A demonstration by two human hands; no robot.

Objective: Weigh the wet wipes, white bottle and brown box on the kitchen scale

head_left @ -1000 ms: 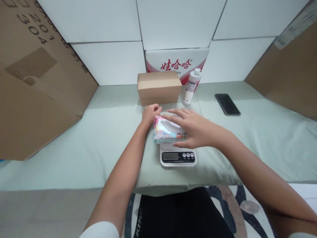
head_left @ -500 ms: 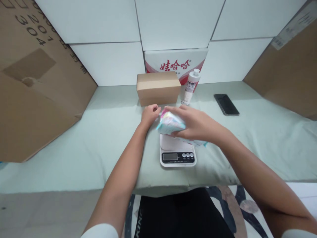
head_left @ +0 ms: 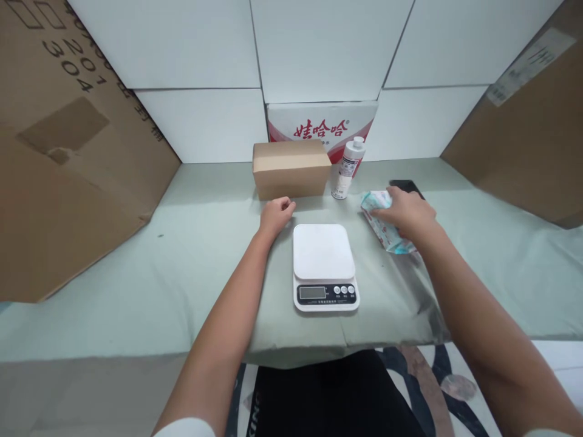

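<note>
My right hand (head_left: 407, 212) is closed around a soft packet (head_left: 387, 227) in light blue and white plastic, at the right of the table beside the phone. My left hand (head_left: 276, 217) rests on the cloth with its fingers curled in, just in front of a small brown cardboard box (head_left: 291, 176); nothing shows in it. Between my arms lies a white kitchen scale (head_left: 323, 252) with its bare plate, a dark display and several round buttons. The display shows no digits that I can read.
A white bottle (head_left: 348, 168) stands right of the small box, before a white and red carton (head_left: 321, 118). The black phone (head_left: 407, 186) is partly hidden by my right hand. Large cardboard boxes flank the table at left (head_left: 82, 182) and right (head_left: 523, 133). Green cloth (head_left: 218, 255) covers the tabletop.
My right hand has carried the packet from above the scale to the right, near the phone. The scale plate is now uncovered. My left hand has stayed in place.
</note>
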